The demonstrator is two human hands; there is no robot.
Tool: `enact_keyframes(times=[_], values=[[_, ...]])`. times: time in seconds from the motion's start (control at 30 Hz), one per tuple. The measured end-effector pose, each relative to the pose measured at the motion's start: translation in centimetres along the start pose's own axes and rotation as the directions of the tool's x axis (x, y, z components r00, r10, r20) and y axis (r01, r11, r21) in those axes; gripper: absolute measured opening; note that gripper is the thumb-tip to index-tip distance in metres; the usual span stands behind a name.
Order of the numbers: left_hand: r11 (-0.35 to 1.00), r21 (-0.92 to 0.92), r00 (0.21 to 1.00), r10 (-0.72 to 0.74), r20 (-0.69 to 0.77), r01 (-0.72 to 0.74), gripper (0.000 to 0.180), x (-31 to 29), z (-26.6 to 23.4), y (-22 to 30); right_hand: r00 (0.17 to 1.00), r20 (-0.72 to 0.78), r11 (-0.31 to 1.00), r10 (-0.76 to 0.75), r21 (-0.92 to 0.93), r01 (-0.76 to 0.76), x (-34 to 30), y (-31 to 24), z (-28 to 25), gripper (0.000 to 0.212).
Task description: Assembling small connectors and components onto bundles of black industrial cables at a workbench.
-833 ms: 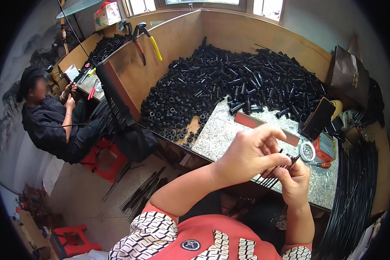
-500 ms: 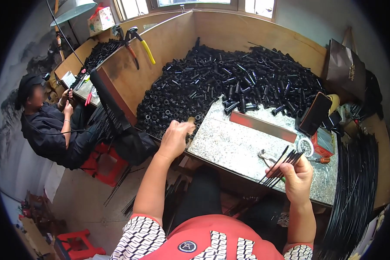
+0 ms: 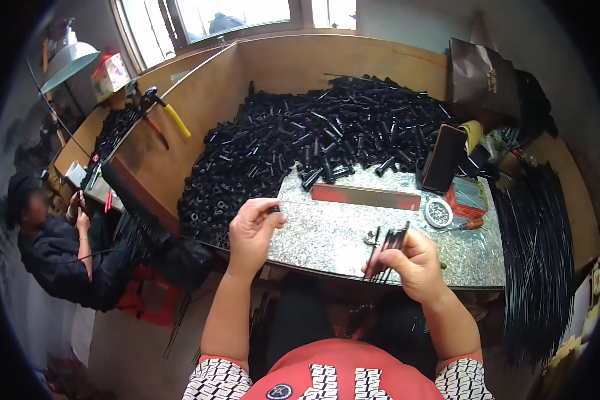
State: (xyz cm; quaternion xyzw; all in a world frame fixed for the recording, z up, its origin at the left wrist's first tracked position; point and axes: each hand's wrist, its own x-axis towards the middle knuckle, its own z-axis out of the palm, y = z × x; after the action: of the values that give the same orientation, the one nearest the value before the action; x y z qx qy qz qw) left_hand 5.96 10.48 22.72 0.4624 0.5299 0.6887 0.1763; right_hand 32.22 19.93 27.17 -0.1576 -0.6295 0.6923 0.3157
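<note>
My left hand (image 3: 252,233) hovers over the near left edge of the speckled tabletop (image 3: 307,243). Thumb and fingers pinch a small black nut-like piece (image 3: 273,209). In my right hand (image 3: 417,267), at the table's front edge, is a bundle of short thin black rods (image 3: 383,255), fanned and tilted. Behind both hands spreads a large heap of black bolt-like pieces (image 3: 340,123), with ring-shaped nuts (image 3: 210,200) at its left side. Just beyond the rods lie pliers (image 3: 372,237), partly hidden. A flat red-and-grey bar (image 3: 365,196) lies in front of the heap.
On the right are a propped phone (image 3: 445,159), a round white dish (image 3: 438,212), a red box (image 3: 465,212) and an orange-handled tool (image 3: 472,225). Long black rods (image 3: 537,253) hang past the table's right edge. Yellow-handled pincers (image 3: 178,121) hang on the wooden partition. Another person (image 3: 57,247) sits left.
My left hand has come away from the nuts, back toward me, with a small black piece pinched in it. My right hand still holds the rods. The whole view has shifted.
</note>
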Motion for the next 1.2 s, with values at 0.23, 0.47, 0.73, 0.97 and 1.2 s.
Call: enact_keyframes(times=[0.23, 0.47, 0.73, 0.97, 1.2], values=[[0.956, -0.292, 0.945, 0.131, 0.299, -0.041, 0.025, 0.2, 5.8, 5.4, 0.994, 0.111, 1.0, -0.001, 0.008, 0.0, 0.8, 0.8, 0.8, 0.004], [0.911, -0.411, 0.928, 0.123, 0.353, 0.036, 0.027, 0.0, 6.6, 5.6, 0.992, 0.129, 0.998, 0.013, 0.058, -0.021, 1.1, 1.0, 0.8, 0.008], [0.933, -0.36, 0.902, 0.154, 0.404, 0.002, 0.033, 0.0, 6.6, 6.6, 0.987, 0.159, 0.995, -0.004, 0.094, -0.011, 1.4, 0.9, 0.8, 0.01], [0.909, -0.408, 0.919, 0.087, 0.386, 0.085, 0.03, -0.2, 6.4, 6.7, 0.984, 0.177, 0.989, 0.022, 0.142, -0.048, 1.4, 0.8, 1.4, 0.011], [0.909, -0.412, 0.936, 0.088, 0.34, 0.064, 0.025, 0.0, 6.8, 6.8, 0.991, 0.126, 0.991, 0.047, 0.116, -0.062, 2.0, 0.2, 2.3, 0.009]])
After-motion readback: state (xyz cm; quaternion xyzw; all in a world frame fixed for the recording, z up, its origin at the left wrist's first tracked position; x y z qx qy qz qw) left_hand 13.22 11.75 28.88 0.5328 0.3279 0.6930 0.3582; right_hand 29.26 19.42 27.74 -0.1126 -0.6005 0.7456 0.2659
